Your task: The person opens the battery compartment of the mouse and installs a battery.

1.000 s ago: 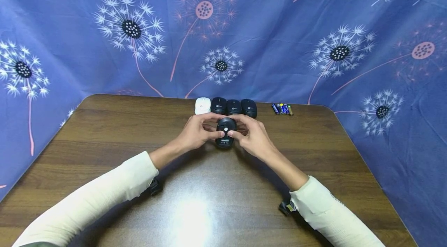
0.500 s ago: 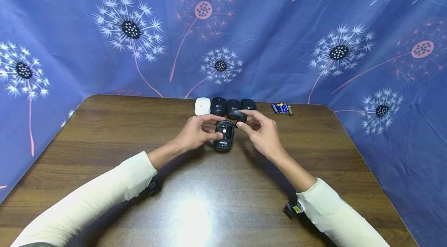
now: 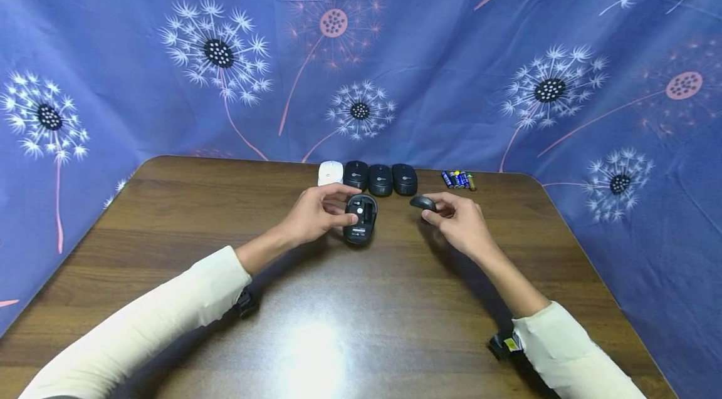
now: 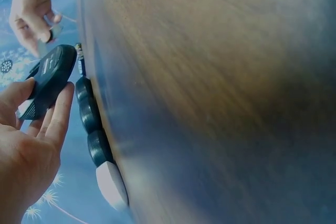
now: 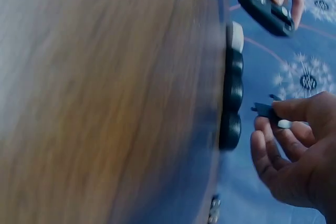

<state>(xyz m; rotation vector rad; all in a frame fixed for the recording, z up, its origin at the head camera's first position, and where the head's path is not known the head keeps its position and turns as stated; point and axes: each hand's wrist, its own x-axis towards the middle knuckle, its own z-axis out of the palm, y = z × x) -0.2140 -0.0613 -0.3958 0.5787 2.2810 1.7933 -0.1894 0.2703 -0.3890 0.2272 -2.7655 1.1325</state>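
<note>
In the head view my left hand (image 3: 316, 217) holds a black computer mouse (image 3: 356, 235) between thumb and fingers, its underside facing up. The battery slot (image 3: 368, 211) in that underside is uncovered and looks dark inside. To the right, my right hand (image 3: 462, 223) pinches the mouse's curved black cover (image 3: 422, 202) by thumb and fingertips, apart from the mouse. Small tabs stick out from the cover (image 5: 266, 110) in the right wrist view. The left wrist view shows the mouse (image 4: 52, 74) tilted above the tabletop, with my fingers along its side.
Behind the hands stands a row of mice: a white mouse (image 3: 330, 172) at the left, then several black mice (image 3: 380, 180). Several small batteries (image 3: 459, 180) lie farther right near the wooden table's (image 3: 271, 349) back edge. A blue patterned cloth (image 3: 429, 73) hangs behind.
The right hand has taken the cover off the mouse and carried it to the right, toward the batteries. The left hand keeps the mouse in nearly the same place, its battery slot now exposed.
</note>
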